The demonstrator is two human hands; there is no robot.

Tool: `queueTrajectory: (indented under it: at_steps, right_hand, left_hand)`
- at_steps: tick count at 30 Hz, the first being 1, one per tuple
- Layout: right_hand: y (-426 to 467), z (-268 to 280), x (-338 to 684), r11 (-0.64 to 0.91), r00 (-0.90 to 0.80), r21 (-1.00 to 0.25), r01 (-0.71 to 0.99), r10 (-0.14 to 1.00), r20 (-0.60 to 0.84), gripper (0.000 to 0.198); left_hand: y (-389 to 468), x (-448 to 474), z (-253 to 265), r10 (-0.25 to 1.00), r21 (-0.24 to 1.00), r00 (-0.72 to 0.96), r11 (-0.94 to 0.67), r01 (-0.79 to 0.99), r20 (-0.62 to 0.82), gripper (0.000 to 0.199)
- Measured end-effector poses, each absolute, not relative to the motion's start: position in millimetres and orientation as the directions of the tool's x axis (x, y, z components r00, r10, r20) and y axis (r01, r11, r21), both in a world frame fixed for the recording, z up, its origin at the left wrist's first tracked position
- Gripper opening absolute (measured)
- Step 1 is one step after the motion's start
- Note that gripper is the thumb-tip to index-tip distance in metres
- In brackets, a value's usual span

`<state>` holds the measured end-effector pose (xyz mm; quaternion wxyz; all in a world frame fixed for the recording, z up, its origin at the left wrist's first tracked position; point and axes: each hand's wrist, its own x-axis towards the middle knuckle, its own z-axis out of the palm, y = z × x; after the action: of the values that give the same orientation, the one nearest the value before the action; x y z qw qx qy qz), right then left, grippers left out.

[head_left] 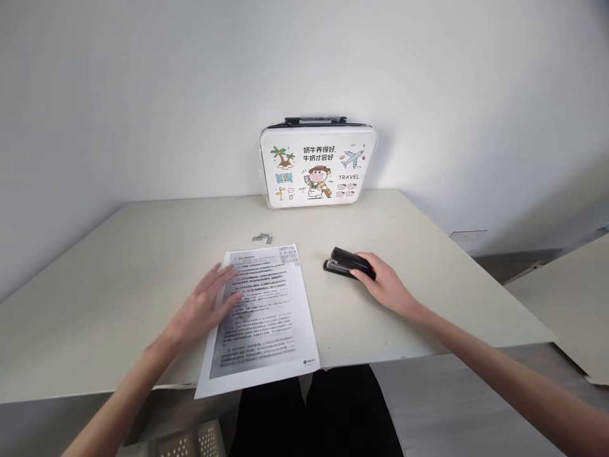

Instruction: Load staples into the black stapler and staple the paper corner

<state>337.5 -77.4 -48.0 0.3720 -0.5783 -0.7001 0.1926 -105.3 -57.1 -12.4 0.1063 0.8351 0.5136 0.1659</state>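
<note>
My left hand [209,301] rests with fingers spread over the left edge of a printed sheet of paper [266,317]. The sheet lies on the table with its lower edge reaching past the front. To the right of the paper, my right hand [385,285] is wrapped around a black stapler [349,261], thumb on the near side. The stapler's jaw end points left toward the paper and stays apart from it. A few small grey staple strips [262,238] lie just beyond the sheet's top edge.
A white case [318,168] with cartoon prints and a black handle stands upright at the back of the pale table [143,254], near the wall. Below the front edge, a perforated container [190,442] shows at lower left, beside my dark-clothed legs [314,419].
</note>
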Motion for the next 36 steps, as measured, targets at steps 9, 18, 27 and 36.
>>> queueTrajectory:
  at_steps: [9,18,27,36]
  right_hand:
    - [68,-71,249,0.422,-0.057,-0.719,0.552,0.879,0.473,0.036]
    - [99,-67,198,0.434,-0.137,-0.785,0.442,0.898,0.419,0.041]
    - [0,-74,295,0.302,-0.060,-0.883,0.358,0.952,0.300,0.053]
    - [-141,-61,367,0.176,0.024,-0.838,0.516,0.975,0.220,0.046]
  left_hand:
    - [-62,-144,-33,0.879,0.305,0.401,-0.468,0.829,0.258,0.061]
    - [-64,-144,-29,0.896,0.309,0.376,-0.436,0.845,0.236,0.057]
    - [-68,-140,-27,0.918,0.277,0.346,-0.389,0.879,0.192,0.060]
    - [-68,-125,-33,0.940,0.260,0.245,-0.305,0.916,0.238,0.058]
